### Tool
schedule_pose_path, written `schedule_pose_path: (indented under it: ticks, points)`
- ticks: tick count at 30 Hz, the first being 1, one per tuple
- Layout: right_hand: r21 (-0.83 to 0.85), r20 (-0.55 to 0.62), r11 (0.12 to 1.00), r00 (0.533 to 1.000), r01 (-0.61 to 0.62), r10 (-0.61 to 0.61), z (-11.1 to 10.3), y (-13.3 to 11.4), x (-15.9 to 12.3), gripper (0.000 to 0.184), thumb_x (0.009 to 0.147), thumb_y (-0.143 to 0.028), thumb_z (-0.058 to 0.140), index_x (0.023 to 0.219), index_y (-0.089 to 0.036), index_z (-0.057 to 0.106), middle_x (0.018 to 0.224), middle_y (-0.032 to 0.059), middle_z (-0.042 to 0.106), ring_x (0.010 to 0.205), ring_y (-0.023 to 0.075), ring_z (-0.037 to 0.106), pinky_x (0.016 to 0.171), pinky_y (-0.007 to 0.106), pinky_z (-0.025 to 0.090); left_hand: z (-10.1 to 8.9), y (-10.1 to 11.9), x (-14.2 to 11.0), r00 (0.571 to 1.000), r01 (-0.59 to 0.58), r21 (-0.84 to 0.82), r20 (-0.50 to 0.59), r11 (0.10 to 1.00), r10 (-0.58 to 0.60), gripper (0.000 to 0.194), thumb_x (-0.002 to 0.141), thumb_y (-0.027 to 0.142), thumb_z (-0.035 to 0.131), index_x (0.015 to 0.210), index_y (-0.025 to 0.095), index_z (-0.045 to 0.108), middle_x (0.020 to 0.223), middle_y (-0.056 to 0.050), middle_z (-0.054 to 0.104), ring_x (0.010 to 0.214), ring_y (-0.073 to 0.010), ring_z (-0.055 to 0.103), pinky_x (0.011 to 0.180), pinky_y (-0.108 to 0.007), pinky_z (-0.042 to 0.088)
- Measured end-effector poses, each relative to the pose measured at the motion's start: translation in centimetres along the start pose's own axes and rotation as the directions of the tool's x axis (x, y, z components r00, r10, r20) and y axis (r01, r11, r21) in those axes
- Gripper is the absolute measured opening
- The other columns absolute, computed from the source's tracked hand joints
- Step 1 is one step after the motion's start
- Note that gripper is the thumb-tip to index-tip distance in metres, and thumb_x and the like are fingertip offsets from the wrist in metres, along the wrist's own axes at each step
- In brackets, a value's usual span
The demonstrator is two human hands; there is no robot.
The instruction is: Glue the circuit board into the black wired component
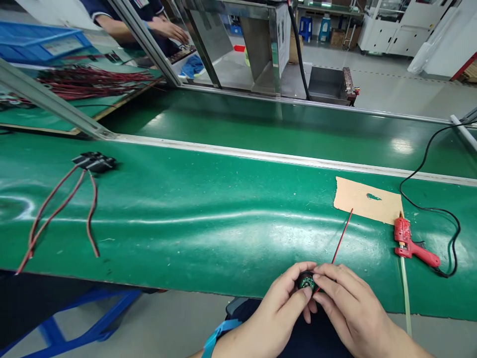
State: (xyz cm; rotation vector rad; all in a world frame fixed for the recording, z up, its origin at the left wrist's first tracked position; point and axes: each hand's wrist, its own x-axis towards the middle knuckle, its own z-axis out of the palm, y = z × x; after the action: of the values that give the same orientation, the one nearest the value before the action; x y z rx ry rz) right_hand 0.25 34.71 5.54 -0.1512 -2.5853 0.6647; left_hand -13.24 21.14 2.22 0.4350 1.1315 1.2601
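Near the front edge of the green bench, my left hand (285, 303) is closed around a small round black part with a green circuit board (306, 281) facing up. My right hand (348, 301) is closed against the part's right side, thumb and fingertips pinching a thin red wire (342, 235). The wire runs up and away from the fingers, its far end by the cardboard piece. Part of the round part and the wire's near end are hidden by my fingers. A blue band (219, 335) is on my left wrist.
A red glue gun (404, 238) with a glue stick and black cord lies right of my hands, against a cardboard piece (367, 201). Black parts with red wires (95, 162) lie far left. A metal frame bar (261, 154) crosses the bench. A co-worker's hands (169, 31) are beyond.
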Motion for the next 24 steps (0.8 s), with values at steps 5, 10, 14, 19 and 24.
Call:
schedule_pose_path:
  ticks: [5,10,14,19,24]
  points:
    - [0.11,0.105,0.991,0.993,-0.072,0.06,-0.31,0.33,0.53,0.018,0.093,-0.003,0.052,0.106,-0.014,0.06,0.09,0.0069,0.061,0.078,0.0137,0.056,0.064,0.027,0.053,-0.55,0.11,-0.2,0.999,0.037,0.076,0.021,0.996,-0.039,0.058,0.098,0.052,0.054,0.14,0.014,0.043,0.09,-0.005,0.061,0.078,-0.0134,0.057,0.079,-0.033,0.048]
    - [0.183,0.077,0.981,0.996,-0.069,0.055,-0.27,0.38,0.68,0.016,0.094,-0.002,0.05,0.101,-0.013,0.059,0.089,0.0067,0.06,0.08,0.0125,0.054,0.068,0.024,0.051,-0.83,-0.07,-0.09,1.0,0.02,0.027,0.023,0.999,-0.02,0.058,0.096,0.049,0.059,0.139,0.013,0.045,0.089,-0.005,0.06,0.077,-0.0133,0.056,0.077,-0.033,0.049]
    - [0.201,0.068,0.976,0.995,-0.081,0.069,-0.03,0.36,0.52,0.019,0.092,0.001,0.05,0.102,-0.013,0.059,0.09,0.0066,0.06,0.081,0.0122,0.055,0.07,0.024,0.051,-0.86,-0.23,-0.06,1.0,0.01,0.019,0.02,1.0,-0.01,0.058,0.095,0.049,0.06,0.139,0.014,0.045,0.091,-0.006,0.06,0.08,-0.0145,0.056,0.077,-0.034,0.05]
    - [0.196,0.089,0.974,0.991,-0.111,0.095,0.14,0.21,0.24,0.015,0.093,-0.002,0.051,0.098,-0.015,0.057,0.088,0.0057,0.061,0.079,0.013,0.057,0.068,0.025,0.052,-0.76,0.06,-0.13,0.999,0.016,0.022,0.034,1.0,-0.016,0.055,0.098,0.049,0.056,0.136,0.012,0.044,0.091,-0.006,0.058,0.081,-0.0146,0.055,0.078,-0.034,0.049]
    - [0.162,0.116,0.977,0.986,-0.141,0.123,0.04,0.06,0.48,0.015,0.097,-0.01,0.052,0.108,-0.016,0.059,0.093,0.0057,0.063,0.081,0.0118,0.063,0.07,0.023,0.055,-0.52,-0.15,0.18,0.999,0.007,-0.009,0.031,1.0,-0.006,0.044,0.098,0.043,0.05,0.127,0.01,0.046,0.084,-0.004,0.056,0.074,-0.0133,0.053,0.073,-0.032,0.046]
